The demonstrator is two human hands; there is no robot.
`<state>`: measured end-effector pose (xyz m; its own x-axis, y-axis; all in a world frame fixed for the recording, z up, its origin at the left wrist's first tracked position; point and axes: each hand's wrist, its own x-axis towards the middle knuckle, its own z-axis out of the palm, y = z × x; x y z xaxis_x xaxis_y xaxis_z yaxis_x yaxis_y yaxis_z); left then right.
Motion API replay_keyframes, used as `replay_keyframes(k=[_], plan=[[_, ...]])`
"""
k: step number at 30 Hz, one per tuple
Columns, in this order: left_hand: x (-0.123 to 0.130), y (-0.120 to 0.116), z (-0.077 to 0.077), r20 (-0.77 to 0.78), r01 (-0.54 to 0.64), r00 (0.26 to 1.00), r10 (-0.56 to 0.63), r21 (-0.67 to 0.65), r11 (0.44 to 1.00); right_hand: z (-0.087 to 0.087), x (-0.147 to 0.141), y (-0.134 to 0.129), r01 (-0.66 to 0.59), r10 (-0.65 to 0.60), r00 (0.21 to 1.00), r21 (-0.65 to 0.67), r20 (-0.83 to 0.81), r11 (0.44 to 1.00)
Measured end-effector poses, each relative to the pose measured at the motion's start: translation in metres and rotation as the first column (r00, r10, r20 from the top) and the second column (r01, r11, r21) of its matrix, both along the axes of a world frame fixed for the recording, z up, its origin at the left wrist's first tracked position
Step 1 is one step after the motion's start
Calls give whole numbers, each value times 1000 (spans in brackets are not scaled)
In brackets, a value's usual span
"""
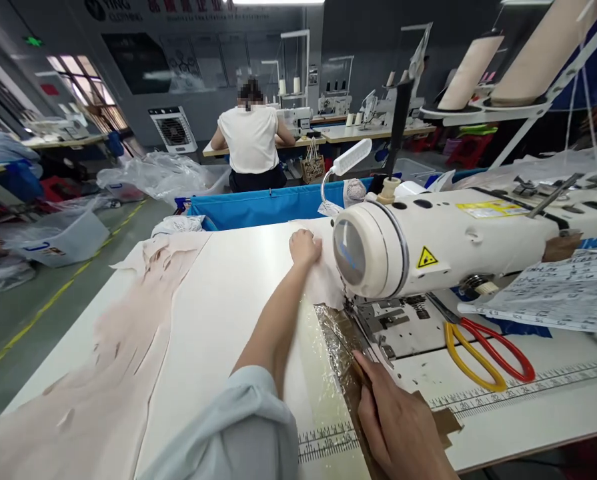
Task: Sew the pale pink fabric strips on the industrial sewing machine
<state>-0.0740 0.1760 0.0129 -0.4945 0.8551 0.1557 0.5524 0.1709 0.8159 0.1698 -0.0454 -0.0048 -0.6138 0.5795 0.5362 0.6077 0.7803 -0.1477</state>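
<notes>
**Pale cloth (323,281) lying beside the sewing machine (478,230)**

Head view, sole view: the pale cloth is lying just left of the machine head, its near end running towards the needle area. The left hand (305,247) is resting at its far end with fingers curled; whether that grip is pinching cloth, I cannot tell. It is probably steadying the length there. The right hand (395,417) is sitting low before the needle area, its grip apparently pinching a slim tool (345,343) between thumb and forefinger, likely for fine handling close to the stitching point. Scissors (462,323) are lying to the right, presumably placed for easy reach.

The white table (233,293) is carrying layered pink pieces (133,327) along its left side and printed ruler markings (465,403) at its near edge. A blue fabric trough (258,210) is hanging beyond. In the room, a co-worker in a white top (251,140) is sitting facing away, and plastic-filled bins (61,240) are standing on the floor (78,300).
</notes>
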Motion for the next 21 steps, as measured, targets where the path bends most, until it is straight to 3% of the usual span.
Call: replay_keyframes(k=[2, 5, 11, 13, 15, 18, 21], plan=[[0, -10, -1, 150, 33, 988, -46, 84, 996, 3, 0, 0, -25, 24, 999, -27, -48, 999], [-3, -47, 0, 347, 95, 924, -162, 203, 975, 7, 0, 1, -76, 74, 991, -14, -112, 997], [-5, -175, 17, 529, 259, 757, -384, 297, 919, 7, 5, 0, -193, 166, 959, -105, -228, 976], [-1, -215, 24, 608, 350, 650, -456, 294, 890, 8, 5, -1, -231, 156, 936, -217, -316, 948], [6, -244, 26, 640, 415, 594, -486, 274, 868, 12, 2, -2, -242, 84, 914, -367, -398, 898], [19, -266, 18, 670, 434, 575, -470, 238, 869, 20, -8, -2, -246, -26, 899, -554, -436, 795], [28, -268, 8, 702, 430, 548, -454, 229, 873, 26, -23, 0, -263, -53, 902, -640, -429, 722]])
